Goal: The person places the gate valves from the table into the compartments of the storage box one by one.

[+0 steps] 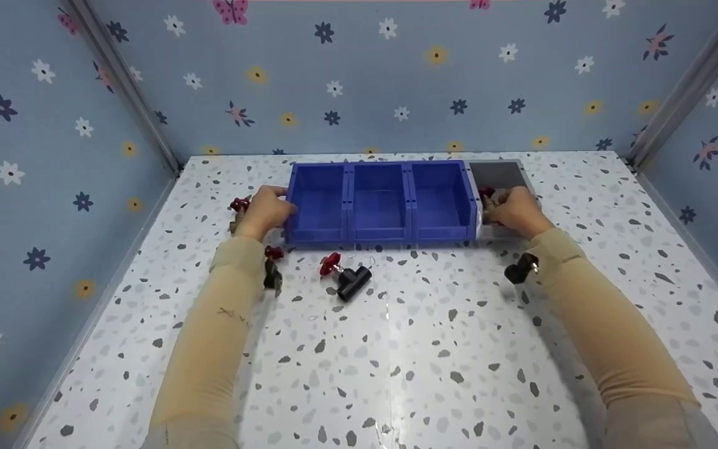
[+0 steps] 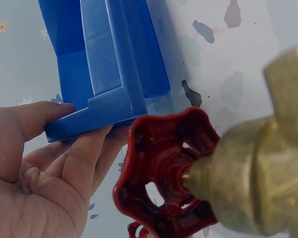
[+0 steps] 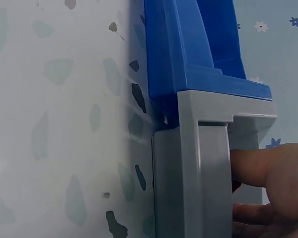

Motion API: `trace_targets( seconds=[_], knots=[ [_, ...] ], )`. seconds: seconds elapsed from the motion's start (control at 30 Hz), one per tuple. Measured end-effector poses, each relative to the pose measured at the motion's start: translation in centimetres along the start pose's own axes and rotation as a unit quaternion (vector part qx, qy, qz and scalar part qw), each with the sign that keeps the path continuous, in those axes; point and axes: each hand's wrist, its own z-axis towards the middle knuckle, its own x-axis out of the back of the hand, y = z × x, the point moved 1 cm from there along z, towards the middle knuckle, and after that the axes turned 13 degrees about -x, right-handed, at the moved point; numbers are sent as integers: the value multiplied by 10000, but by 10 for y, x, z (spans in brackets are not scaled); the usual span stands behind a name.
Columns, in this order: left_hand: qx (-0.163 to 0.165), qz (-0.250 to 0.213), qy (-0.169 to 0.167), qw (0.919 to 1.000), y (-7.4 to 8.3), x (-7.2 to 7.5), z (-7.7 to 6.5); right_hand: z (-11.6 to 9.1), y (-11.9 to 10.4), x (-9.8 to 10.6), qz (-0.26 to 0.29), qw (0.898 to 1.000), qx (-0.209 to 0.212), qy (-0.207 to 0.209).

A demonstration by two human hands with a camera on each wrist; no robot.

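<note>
My left hand (image 1: pixel 265 209) grips the side wall of the leftmost blue bin (image 1: pixel 318 234), thumb on the inner side and fingers outside in the left wrist view. Close beside this hand lies a brass valve with a red handwheel (image 2: pixel 164 173). My right hand (image 1: pixel 518 209) reaches into the grey bin (image 3: pixel 208 163) at the row's right end. Its fingertips are at another brass valve (image 1: pixel 489 209) with a red handwheel, and seem to pinch it; the bin's front wall hides much of this in the right wrist view.
Two more blue bins, a middle one (image 1: pixel 379 234) and a right one (image 1: pixel 441 234), join the row. On the speckled table (image 1: pixel 421 349) lie a black tee valve (image 1: pixel 353 284), a dark red-handled valve (image 1: pixel 272 274) by the left wrist and a black fitting (image 1: pixel 519 269) by the right wrist.
</note>
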Motion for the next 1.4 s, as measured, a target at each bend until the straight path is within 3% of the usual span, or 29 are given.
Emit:
trace_targets(
  seconds=[0.5,0.93,1.4],
  knots=[
    [-163,-144,-5,9998,1,-1,-4,-14,-3,11,-106,9993,-25,-365],
    [78,-115,-96,9999,2,0,-3,-30,-14,27,364,9980,32,-516],
    [-204,70,59,9998,-1,-2,-2,-45,-27,40,540,9974,345,-339]
  ],
)
